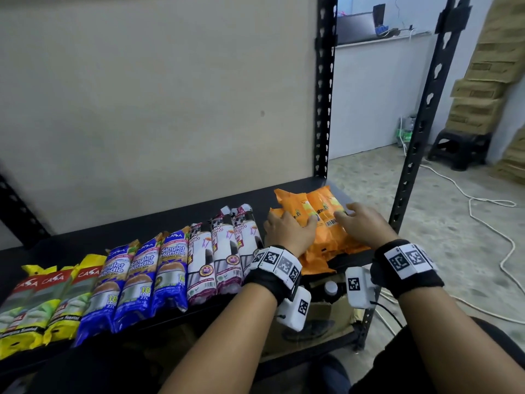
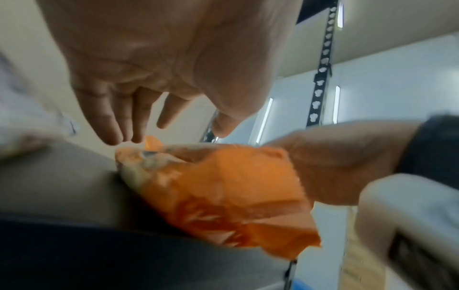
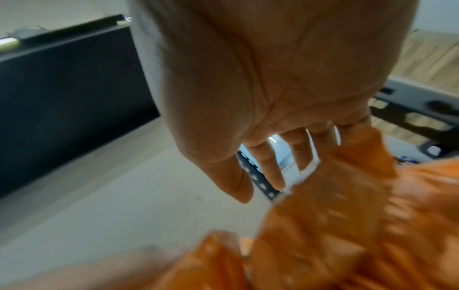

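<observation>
From the head view, the orange packets (image 1: 326, 204) lie bunched at the right end of the black shelf (image 1: 170, 220), close to its front right post (image 1: 417, 137). The left hand (image 1: 287, 231) rests on their left side and the right hand (image 1: 360, 226) on their right, both with fingers laid flat and loose, not clenched. Further left along the shelf, white packets (image 1: 216, 257), blue packets (image 1: 142, 274) and yellow packets (image 1: 42, 302) lie in a row. From the left wrist, the left hand (image 2: 161, 68) has straight fingers (image 2: 109, 121) whose tips reach the top of an orange packet (image 2: 223, 186), while the right hand (image 2: 335, 166) presses its far side. From the right wrist, blurred, the right hand (image 3: 248, 88) spreads its fingers (image 3: 270, 166) against the orange packets (image 3: 347, 225).
</observation>
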